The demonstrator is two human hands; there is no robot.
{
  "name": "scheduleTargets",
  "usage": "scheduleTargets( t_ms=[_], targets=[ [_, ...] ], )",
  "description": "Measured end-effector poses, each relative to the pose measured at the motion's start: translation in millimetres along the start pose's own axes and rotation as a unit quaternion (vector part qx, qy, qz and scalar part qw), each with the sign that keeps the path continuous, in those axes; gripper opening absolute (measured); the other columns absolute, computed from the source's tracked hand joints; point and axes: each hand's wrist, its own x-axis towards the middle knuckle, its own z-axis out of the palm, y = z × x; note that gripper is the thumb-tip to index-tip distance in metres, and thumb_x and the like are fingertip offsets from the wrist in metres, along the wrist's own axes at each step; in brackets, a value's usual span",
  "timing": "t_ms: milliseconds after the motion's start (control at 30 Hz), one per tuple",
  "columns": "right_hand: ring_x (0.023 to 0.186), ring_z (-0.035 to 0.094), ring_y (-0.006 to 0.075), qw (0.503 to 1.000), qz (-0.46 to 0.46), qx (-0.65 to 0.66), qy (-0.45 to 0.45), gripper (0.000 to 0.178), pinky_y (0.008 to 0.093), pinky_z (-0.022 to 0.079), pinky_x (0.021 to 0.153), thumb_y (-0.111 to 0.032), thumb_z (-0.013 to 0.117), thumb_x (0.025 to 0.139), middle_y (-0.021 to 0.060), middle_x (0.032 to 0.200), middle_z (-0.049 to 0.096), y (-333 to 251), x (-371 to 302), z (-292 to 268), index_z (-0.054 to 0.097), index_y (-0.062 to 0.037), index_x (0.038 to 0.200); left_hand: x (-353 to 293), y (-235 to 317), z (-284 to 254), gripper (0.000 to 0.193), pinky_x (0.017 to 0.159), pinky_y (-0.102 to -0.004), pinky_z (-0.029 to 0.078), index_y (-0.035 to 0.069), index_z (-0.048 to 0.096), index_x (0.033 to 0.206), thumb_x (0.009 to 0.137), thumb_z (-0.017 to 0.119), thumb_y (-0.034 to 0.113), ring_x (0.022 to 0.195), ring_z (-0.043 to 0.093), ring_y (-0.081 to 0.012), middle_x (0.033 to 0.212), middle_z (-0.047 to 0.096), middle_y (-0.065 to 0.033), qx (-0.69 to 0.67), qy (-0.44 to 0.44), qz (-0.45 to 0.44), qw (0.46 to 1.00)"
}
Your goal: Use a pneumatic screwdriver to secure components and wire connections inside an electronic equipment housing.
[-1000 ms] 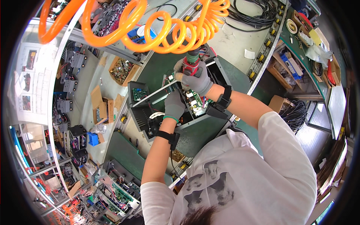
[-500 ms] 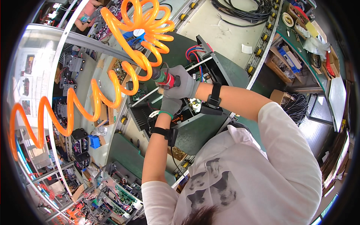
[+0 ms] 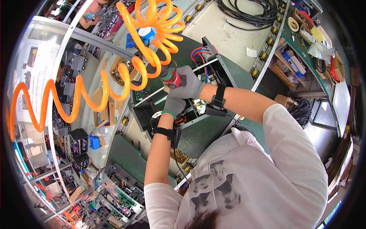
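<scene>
My right hand (image 3: 187,83), in a grey glove, is wrapped round a red and green power screwdriver (image 3: 172,77). Just below it, my left hand (image 3: 173,104), also gloved in grey, is closed over the open black metal case (image 3: 204,126); the right hand and tool partly cover its fingertips, so what they hold cannot be made out. Inside the case are circuit boards, a pale divider bar (image 3: 148,96) and red and blue wires (image 3: 199,53). An orange coiled air hose (image 3: 146,51) hangs over the tool's upper end. The tool's tip is hidden.
Beneath the case lies a dark green board (image 3: 238,70) on a roller-edged line. Black cable (image 3: 248,15) is coiled at the back. Parts boxes (image 3: 103,110) and a blue bin (image 3: 94,142) stand at left. A green-topped bench (image 3: 301,47) is at right. Another person's arm (image 3: 87,21) shows far left.
The screwdriver and my right hand have shifted slightly to the right. The upper hose coils swung right, while its left end moved up. My left hand has barely moved, staying at the case.
</scene>
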Motion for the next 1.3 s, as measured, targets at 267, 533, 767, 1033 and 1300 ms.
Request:
scheduleTargets(
  t_ms=[267,533,767,1033,1300],
  targets=[
    [0.063,0.052,0.0066,0.998,-0.013,-0.058,0.007,0.026,0.0255,0.046,0.059,-0.009,0.071,0.065,0.0063,0.07,0.061,-4,-4,-3,0.062,-0.0005,0.088,1,-4,6,0.031,0.087,-0.0404,0.045,0.008,0.062,0.105,0.078,0.049,0.012,0.103,0.057,-0.0308,0.107,0.063,-0.015,0.021,-0.001,0.006,1.0],
    [0.064,0.051,0.0069,1.0,-0.011,-0.018,0.006,0.027,0.025,0.046,0.06,-0.007,0.068,0.066,0.0049,0.071,0.06,5,-5,-4,0.061,0.0002,0.09,4,-2,3,0.03,0.087,-0.0397,0.045,0.009,0.061,0.105,0.079,0.049,0.014,0.103,0.057,-0.0303,0.108,0.063,-0.013,0.006,0.02,0.014,1.0],
    [0.065,0.052,0.0076,1.0,0.006,-0.018,0.018,0.027,0.025,0.046,0.06,-0.007,0.067,0.066,0.0053,0.071,0.06,-1,-5,-1,0.061,-0.0004,0.092,9,-2,11,0.03,0.085,-0.0398,0.047,0.021,0.059,0.112,0.083,0.05,0.021,0.103,0.059,-0.0263,0.112,0.062,-0.0061,0.019,0.101,-0.028,0.994],
    [0.07,0.057,0.0099,0.999,0.023,-0.018,0.026,0.022,0.0263,0.047,0.068,-0.004,0.068,0.067,0.0058,0.078,0.063,-6,-7,10,0.061,-0.0016,0.088,8,-10,33,0.028,0.079,-0.0405,0.05,0.02,0.059,0.11,0.083,0.052,0.023,0.096,0.062,-0.0283,0.108,0.064,-0.0067,-0.055,0.191,-0.035,0.979],
    [0.069,0.051,0.0045,0.998,-0.006,0.062,0.033,0.022,0.0223,0.046,0.064,-0.002,0.065,0.07,0.0,0.079,0.06,-17,-3,-5,0.059,-0.0021,0.091,-7,23,-25,0.022,0.078,-0.0415,0.05,0.01,0.063,0.097,0.079,0.056,0.02,0.092,0.062,-0.0305,0.099,0.065,-0.0128,-0.027,0.034,-0.131,0.99]
  ],
)
